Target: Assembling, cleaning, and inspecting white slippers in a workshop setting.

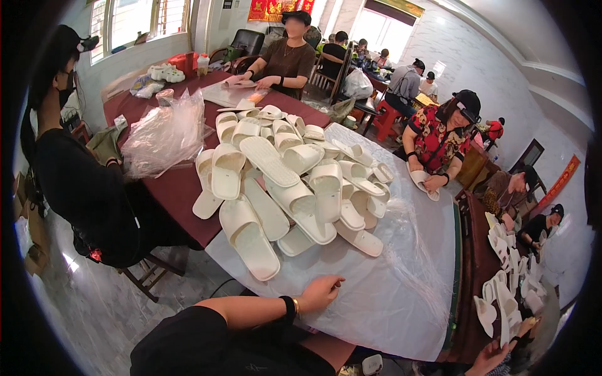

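Here's the left hand (321, 293), loosely curled with nothing showing in it, at the near edge of a smooth white sheet (401, 301); the right hand can't be seen. Just beyond the left hand sprawls a heap of cream-white, open-toed, moulded slippers (269, 163)! They look like soft foam or rubber: probably light, bendy, hard to break, maybe a little slick. Best hold? The broad strap arch, or the sole's rounded heel, which points handward on the nearest slipper. Farther out to the left, crinkly clear plastic bags (163, 135) slump across a matte maroon tabletop (172, 210).
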`<state>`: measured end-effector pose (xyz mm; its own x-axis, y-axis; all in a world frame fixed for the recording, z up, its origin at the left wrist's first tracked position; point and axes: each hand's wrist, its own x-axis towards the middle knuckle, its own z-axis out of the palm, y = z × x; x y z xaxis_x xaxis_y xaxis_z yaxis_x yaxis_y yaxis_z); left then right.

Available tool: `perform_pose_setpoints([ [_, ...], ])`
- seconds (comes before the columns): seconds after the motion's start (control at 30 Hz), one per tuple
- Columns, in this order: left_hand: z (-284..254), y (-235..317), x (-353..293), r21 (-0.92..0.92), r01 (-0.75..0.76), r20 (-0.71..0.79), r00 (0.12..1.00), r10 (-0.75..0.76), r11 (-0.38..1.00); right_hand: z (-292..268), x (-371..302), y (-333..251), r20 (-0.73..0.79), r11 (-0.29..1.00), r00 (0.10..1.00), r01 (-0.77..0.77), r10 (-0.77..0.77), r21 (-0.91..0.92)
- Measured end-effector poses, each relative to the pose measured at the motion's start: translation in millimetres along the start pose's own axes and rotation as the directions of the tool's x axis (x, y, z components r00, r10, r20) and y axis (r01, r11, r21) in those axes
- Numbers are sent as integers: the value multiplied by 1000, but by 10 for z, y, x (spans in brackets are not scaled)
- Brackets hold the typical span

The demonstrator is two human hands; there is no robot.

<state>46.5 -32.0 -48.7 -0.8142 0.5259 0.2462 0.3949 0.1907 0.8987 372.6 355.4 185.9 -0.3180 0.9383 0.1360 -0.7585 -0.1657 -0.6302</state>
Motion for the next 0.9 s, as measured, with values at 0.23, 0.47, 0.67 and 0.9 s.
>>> perform_pose_setpoints([
  [0.23,-167,193,138,-402,374,227,925,-304,836,540,-1100,129,321,986,936,-163,144,33],
  [0.47,-409,459,150,-751,569,508,822,-259,335,659,-1988,1643,-182,973,957,-232,225,-20],
  [0.67,-593,707,63,-756,497,382,864,-330,427,627,-2807,2720,132,608,640,-616,757,-501],
  [0.9,-629,15,48,-705,352,139,920,-367,615,582,-2492,2718,446,382,580,238,681,-893],
])
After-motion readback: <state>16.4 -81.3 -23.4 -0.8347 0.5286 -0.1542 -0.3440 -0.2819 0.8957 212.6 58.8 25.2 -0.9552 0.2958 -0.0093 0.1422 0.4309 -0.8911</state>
